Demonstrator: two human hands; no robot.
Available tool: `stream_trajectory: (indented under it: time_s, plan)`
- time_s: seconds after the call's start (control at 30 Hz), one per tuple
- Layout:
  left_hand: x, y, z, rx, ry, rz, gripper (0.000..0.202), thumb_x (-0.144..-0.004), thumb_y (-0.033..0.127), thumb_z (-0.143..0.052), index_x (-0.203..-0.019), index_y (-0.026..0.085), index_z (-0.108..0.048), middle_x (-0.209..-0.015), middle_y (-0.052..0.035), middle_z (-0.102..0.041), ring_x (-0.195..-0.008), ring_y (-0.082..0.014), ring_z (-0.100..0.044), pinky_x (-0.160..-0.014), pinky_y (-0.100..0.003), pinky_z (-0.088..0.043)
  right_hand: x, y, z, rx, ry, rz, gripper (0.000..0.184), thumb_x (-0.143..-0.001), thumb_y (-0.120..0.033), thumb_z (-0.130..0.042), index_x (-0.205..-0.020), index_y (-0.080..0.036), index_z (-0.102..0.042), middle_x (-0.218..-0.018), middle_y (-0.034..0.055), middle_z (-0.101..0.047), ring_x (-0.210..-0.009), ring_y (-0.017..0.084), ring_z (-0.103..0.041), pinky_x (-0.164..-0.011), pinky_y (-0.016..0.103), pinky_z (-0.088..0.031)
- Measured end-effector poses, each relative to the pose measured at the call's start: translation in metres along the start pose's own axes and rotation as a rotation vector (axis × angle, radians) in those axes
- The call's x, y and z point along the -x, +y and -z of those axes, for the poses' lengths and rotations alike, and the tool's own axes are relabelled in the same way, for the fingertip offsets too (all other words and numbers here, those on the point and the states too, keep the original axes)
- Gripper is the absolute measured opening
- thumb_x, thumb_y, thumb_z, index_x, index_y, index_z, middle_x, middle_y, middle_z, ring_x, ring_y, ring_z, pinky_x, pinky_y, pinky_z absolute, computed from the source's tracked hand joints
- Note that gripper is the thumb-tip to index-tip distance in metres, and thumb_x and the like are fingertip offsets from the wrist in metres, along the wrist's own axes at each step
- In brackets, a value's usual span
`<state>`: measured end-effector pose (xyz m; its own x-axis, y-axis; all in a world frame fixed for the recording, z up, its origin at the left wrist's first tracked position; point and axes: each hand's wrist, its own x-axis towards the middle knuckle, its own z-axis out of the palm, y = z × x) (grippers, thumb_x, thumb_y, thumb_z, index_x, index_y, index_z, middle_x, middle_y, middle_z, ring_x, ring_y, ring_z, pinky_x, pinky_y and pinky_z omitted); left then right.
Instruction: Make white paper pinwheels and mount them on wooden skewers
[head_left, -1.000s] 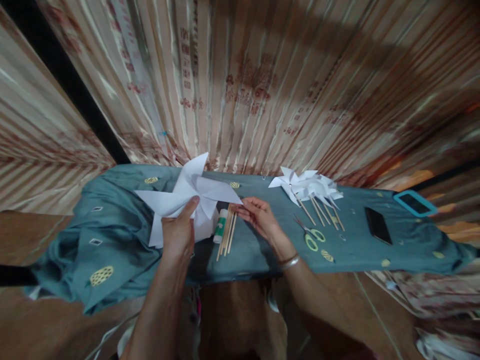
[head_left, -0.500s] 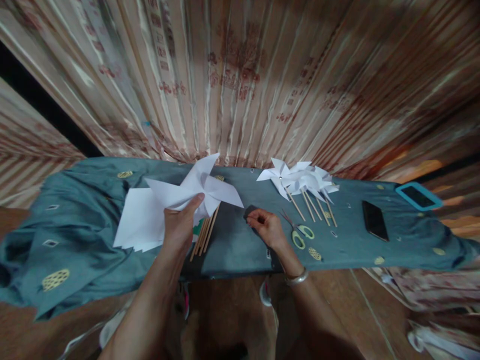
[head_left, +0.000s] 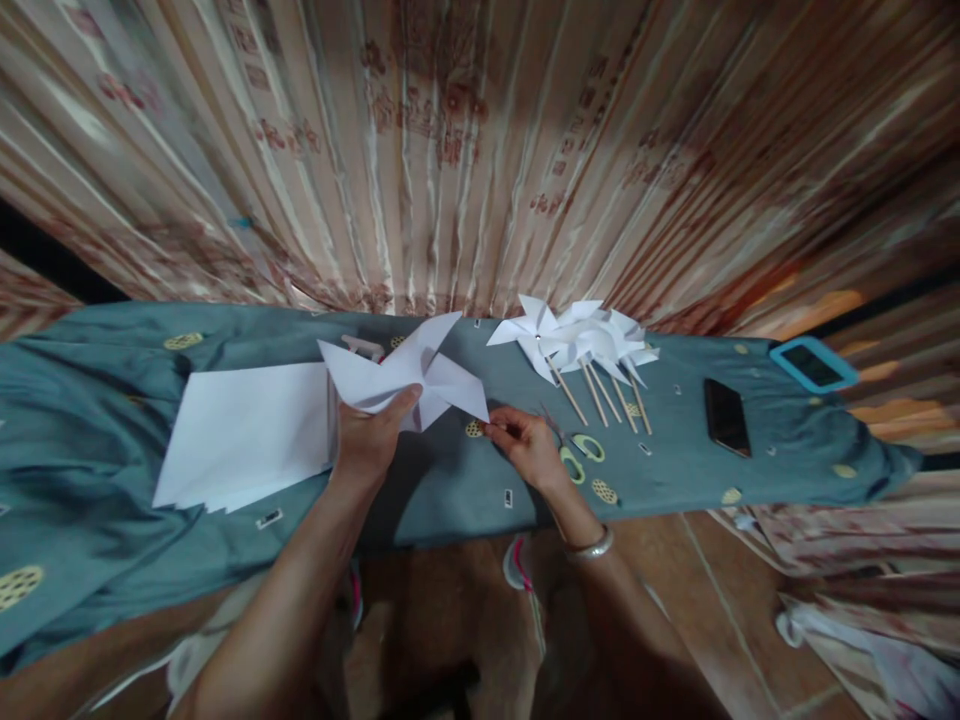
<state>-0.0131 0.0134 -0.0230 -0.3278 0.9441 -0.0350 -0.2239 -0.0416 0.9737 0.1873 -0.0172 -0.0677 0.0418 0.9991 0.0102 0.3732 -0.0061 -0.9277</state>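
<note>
My left hand (head_left: pixel 375 430) grips a white paper pinwheel (head_left: pixel 431 375), its thumb pressed near the folded centre. No stick shows on this pinwheel. My right hand (head_left: pixel 525 440) is closed in a pinch close to the pinwheel's right tip; whatever is between the fingertips is too small to make out, and I cannot tell if they touch the paper. Just right of that hand lie scissors with green handles (head_left: pixel 581 457). Left of my left hand is a stack of white paper sheets (head_left: pixel 247 425).
Several finished pinwheels on wooden sticks (head_left: pixel 585 340) lie at the back right. Farther right are a black phone (head_left: pixel 726 416) and a blue-framed device (head_left: pixel 814 365). A green patterned cloth (head_left: pixel 450 500) covers the table. A pleated curtain (head_left: pixel 465 200) hangs behind.
The view has shifted, so the table's things sit farther left. The bundle of wooden sticks below the pinwheel no longer shows. The dark piece by my right fingertips is out of sight.
</note>
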Motion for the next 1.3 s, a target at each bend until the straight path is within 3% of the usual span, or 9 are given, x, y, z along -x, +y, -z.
stream_trajectory:
  time_s: [0.13,0.23,0.5,0.57,0.67,0.83,1.0,1.13,1.3]
  plan:
    - [0.004,-0.005,-0.004,0.015,-0.034,-0.009,0.030,-0.053,0.028,-0.085,-0.077,0.013,-0.073,-0.080,-0.0056,-0.076,-0.078,-0.0226,-0.071,-0.074,-0.033,-0.059,0.006,-0.004,0.007,-0.250,0.067,-0.083,0.017,-0.063,-0.038,-0.076,-0.071,-0.023,-0.074,-0.068,0.0006,-0.073,-0.062,0.016,-0.064,-0.062,0.029,-0.051]
    - [0.006,-0.007,-0.005,0.012,-0.041,0.011,0.029,-0.052,0.027,-0.084,-0.075,0.014,-0.074,-0.077,-0.0049,-0.076,-0.074,-0.0209,-0.070,-0.070,-0.031,-0.058,0.009,-0.011,0.016,-0.285,0.153,-0.097,0.021,-0.060,-0.038,-0.079,-0.073,-0.022,-0.076,-0.068,0.0018,-0.074,-0.060,0.016,-0.064,-0.061,0.029,-0.052]
    - [0.004,-0.010,-0.007,-0.072,-0.040,0.099,0.022,-0.052,0.027,-0.081,-0.067,0.014,-0.072,-0.072,-0.0049,-0.075,-0.068,-0.0214,-0.069,-0.063,-0.030,-0.056,0.014,-0.060,0.033,-0.352,0.317,0.025,0.021,-0.061,-0.034,-0.084,-0.076,-0.022,-0.074,-0.064,-0.0005,-0.072,-0.058,0.014,-0.065,-0.057,0.028,-0.055]
    - [0.002,-0.015,-0.008,-0.087,-0.079,0.086,0.023,-0.055,0.029,-0.081,-0.070,0.015,-0.073,-0.074,-0.0050,-0.076,-0.069,-0.0215,-0.070,-0.064,-0.030,-0.056,0.019,-0.074,0.025,-0.372,0.296,0.063,0.018,-0.065,-0.032,-0.083,-0.078,-0.023,-0.074,-0.068,0.0001,-0.074,-0.061,0.015,-0.067,-0.060,0.029,-0.057]
    - [0.003,-0.021,-0.008,-0.107,-0.145,0.038,0.026,-0.061,0.033,-0.079,-0.079,0.015,-0.074,-0.078,-0.0052,-0.076,-0.072,-0.0213,-0.070,-0.064,-0.030,-0.056,0.024,-0.082,0.003,-0.391,0.156,0.063,0.008,-0.070,-0.029,-0.077,-0.076,-0.024,-0.074,-0.069,-0.0007,-0.074,-0.063,0.014,-0.067,-0.063,0.027,-0.056]
    - [0.006,-0.028,-0.011,-0.161,-0.149,-0.035,0.035,-0.061,0.033,-0.079,-0.089,0.013,-0.071,-0.085,-0.0066,-0.075,-0.076,-0.0213,-0.069,-0.068,-0.031,-0.056,0.024,-0.067,-0.029,-0.359,0.074,0.064,0.007,-0.076,-0.028,-0.070,-0.079,-0.023,-0.074,-0.074,0.0003,-0.073,-0.069,0.015,-0.066,-0.067,0.028,-0.054]
    - [0.009,-0.027,-0.014,-0.151,-0.127,-0.028,0.037,-0.059,0.034,-0.079,-0.088,0.013,-0.069,-0.089,-0.0085,-0.075,-0.080,-0.0230,-0.070,-0.071,-0.033,-0.056,0.027,-0.064,-0.028,-0.121,0.235,0.202,0.011,-0.080,-0.021,-0.067,-0.082,-0.026,-0.076,-0.102,0.0026,-0.073,-0.098,0.020,-0.064,-0.093,0.037,-0.050]
    - [0.013,-0.019,-0.017,-0.092,-0.171,-0.002,0.034,-0.059,0.033,-0.078,-0.086,0.013,-0.069,-0.089,-0.0082,-0.076,-0.080,-0.0231,-0.071,-0.074,-0.034,-0.057,0.029,-0.070,-0.019,0.088,0.316,0.293,0.012,-0.082,-0.023,-0.068,-0.083,-0.031,-0.077,-0.134,0.0013,-0.058,-0.125,0.025,-0.050,-0.109,0.045,-0.038]
    - [0.019,-0.008,-0.021,-0.114,-0.165,0.088,0.025,-0.056,0.027,-0.078,-0.076,0.015,-0.071,-0.083,-0.0079,-0.077,-0.078,-0.0239,-0.071,-0.073,-0.033,-0.058,0.021,-0.061,-0.016,0.004,0.271,0.278,0.011,-0.081,-0.022,-0.069,-0.080,-0.030,-0.077,-0.152,-0.0055,-0.040,-0.147,0.027,-0.026,-0.121,0.048,-0.018]
